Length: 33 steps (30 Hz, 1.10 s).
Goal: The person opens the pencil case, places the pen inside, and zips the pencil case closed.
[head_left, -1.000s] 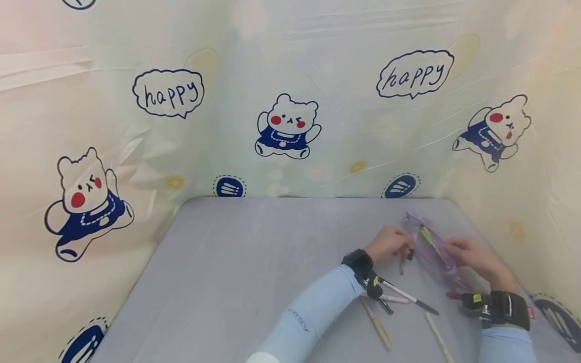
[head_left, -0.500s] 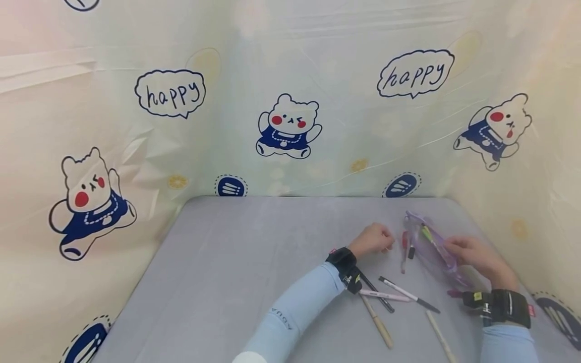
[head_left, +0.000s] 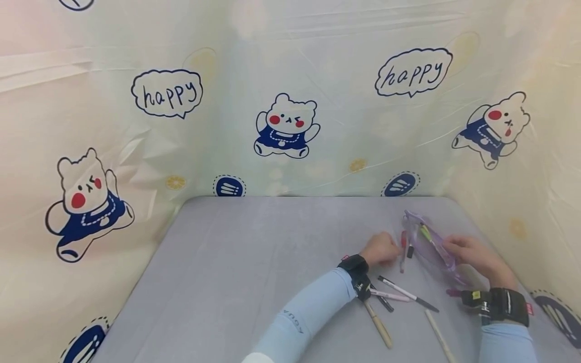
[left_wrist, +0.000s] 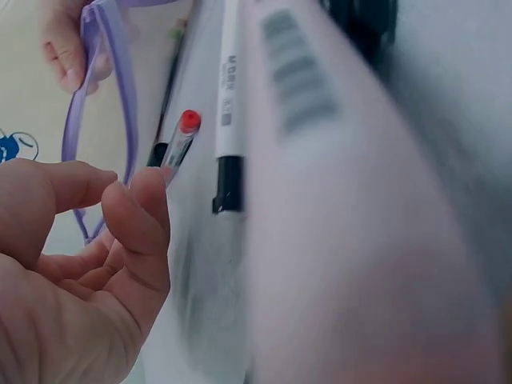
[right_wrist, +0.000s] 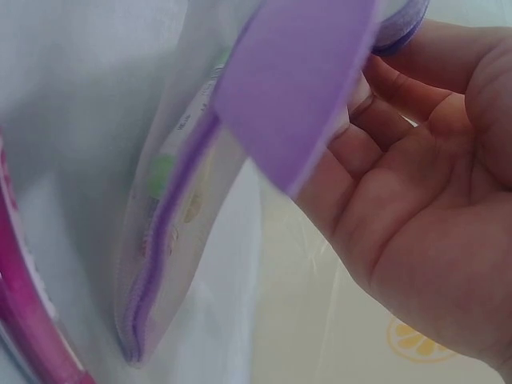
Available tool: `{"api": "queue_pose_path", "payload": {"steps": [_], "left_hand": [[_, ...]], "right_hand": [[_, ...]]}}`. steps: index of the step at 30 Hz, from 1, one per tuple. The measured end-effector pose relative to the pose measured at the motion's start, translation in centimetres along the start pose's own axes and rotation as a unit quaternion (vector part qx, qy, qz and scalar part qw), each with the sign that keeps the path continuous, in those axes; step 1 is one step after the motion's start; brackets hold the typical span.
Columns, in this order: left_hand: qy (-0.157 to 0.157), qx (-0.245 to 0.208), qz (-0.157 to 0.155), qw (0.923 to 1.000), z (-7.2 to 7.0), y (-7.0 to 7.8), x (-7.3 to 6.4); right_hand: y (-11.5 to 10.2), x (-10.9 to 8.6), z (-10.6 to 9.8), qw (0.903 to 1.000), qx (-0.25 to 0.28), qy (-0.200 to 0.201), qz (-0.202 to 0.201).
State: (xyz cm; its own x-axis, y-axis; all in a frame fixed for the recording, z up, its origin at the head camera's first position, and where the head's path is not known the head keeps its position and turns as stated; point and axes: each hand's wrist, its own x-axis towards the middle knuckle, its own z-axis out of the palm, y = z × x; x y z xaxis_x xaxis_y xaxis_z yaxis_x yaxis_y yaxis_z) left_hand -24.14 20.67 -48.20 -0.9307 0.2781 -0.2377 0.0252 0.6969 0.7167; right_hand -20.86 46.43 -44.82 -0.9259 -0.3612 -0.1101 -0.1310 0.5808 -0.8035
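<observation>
A purple see-through pencil case (head_left: 423, 253) stands at the right of the table, a green-and-white pen (head_left: 425, 232) inside it. My right hand (head_left: 472, 256) pinches the purple edge of the case (right_wrist: 296, 88) between thumb and fingers. Left of the case is my left hand (head_left: 381, 249), fingers loosely bent, thumb and fingertips near each other with nothing seen between them. Just beyond those fingertips lie a red-ended pen (left_wrist: 189, 122) and a black-ended pen (head_left: 410, 251); whether the hand touches the red-ended one, I cannot tell.
Closer to me lie a white-and-black pen (head_left: 408, 293), a pink pen (head_left: 391, 296), a dark pen (head_left: 383, 300), a beige pen (head_left: 378, 325) and a pale stick-like pen (head_left: 438, 335). A magenta pen (right_wrist: 36, 312) is near my right wrist. Printed cloth walls (head_left: 290, 60) surround the grey table (head_left: 236, 262).
My left hand drew back leftward from the pens beside the case, then came back right toward the red-ended pen. My right hand keeps its hold on the pencil case, nearly unmoved.
</observation>
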Motion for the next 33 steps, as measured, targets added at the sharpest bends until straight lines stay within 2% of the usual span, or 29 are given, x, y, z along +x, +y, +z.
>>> {"api": "queue_pose_path", "payload": {"steps": [4,12,18,24,31,33], "left_hand": [[0.003,0.017,-0.006,0.9998,0.9,0.6,0.2],[0.012,0.115,0.031,0.9928,2.4,1.1,0.0],[0.021,0.145,0.05,0.988,2.6,1.2,-0.4],[0.02,0.134,0.022,0.9905,2.7,1.4,-0.5],[0.017,0.134,0.036,0.9901,2.3,1.4,-0.6],[0.012,0.119,0.034,0.9922,2.1,1.3,-0.6]], "right_hand": [[-0.1,0.0,-0.1,1.0,-0.005,0.002,-0.001],[0.0,-0.2,0.2,1.0,-0.001,-0.002,0.007],[0.0,-0.2,0.4,0.9999,-0.01,0.008,0.009],[-0.3,0.0,0.5,0.9998,-0.012,0.011,0.015],[-0.5,0.1,0.4,0.9996,-0.015,0.013,0.018],[-0.5,0.1,0.4,0.9997,-0.013,0.012,0.017]]}}
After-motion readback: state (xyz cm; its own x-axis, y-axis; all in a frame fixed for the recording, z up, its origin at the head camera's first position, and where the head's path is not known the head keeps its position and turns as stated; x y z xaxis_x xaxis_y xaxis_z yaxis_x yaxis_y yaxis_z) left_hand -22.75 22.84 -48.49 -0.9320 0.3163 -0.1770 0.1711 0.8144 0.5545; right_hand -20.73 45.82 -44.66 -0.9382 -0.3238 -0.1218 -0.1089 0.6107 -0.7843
